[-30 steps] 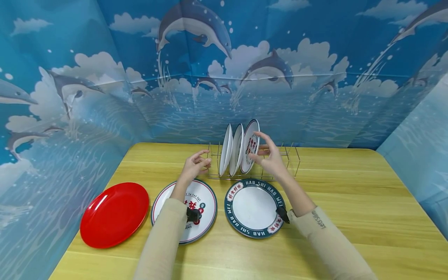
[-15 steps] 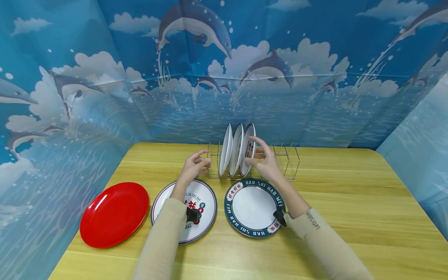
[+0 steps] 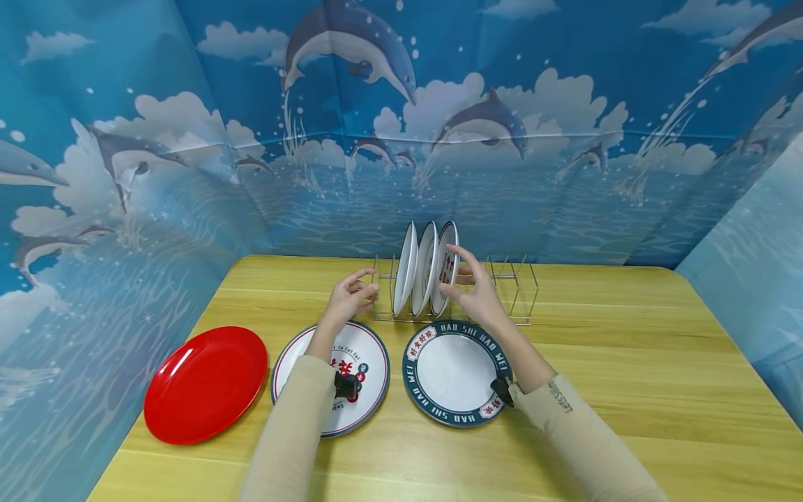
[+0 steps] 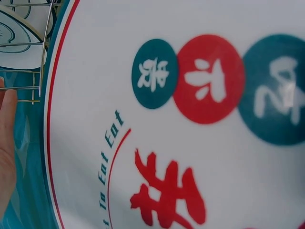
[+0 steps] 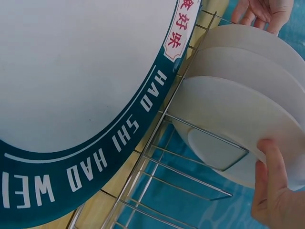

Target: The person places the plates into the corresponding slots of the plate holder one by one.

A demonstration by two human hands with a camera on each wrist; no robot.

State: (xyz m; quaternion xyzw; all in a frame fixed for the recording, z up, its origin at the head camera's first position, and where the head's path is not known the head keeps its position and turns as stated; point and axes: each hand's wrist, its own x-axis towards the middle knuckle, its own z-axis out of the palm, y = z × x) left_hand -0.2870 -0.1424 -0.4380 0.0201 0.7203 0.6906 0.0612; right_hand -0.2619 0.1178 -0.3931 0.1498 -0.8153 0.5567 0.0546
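Note:
A wire dish rack (image 3: 521,296) stands at the back of the table. Upright in its left part are three white plates: a left one (image 3: 404,272), a middle one (image 3: 423,272) and a right one (image 3: 444,268) with a printed face. My right hand (image 3: 478,289) holds the right plate by its edge; in the right wrist view, fingers (image 5: 274,164) press on that plate (image 5: 224,124). At the rack's left end my left hand (image 3: 346,298) grips the end wires with curled fingers. In the left wrist view only part of this hand (image 4: 7,148) shows beside the wires.
Below my left forearm lies a white plate with red lettering (image 3: 366,397), apparently stacked. A green-rimmed plate (image 3: 454,369) lies in front of the rack. Further left is a red plate (image 3: 207,383). A dolphin-print cloth (image 3: 564,195) hangs behind the wooden table (image 3: 627,376).
The right plate has gone down slightly and leftward into the rack, now standing close beside the middle plate. My right hand moved left with it. The left hand stayed put.

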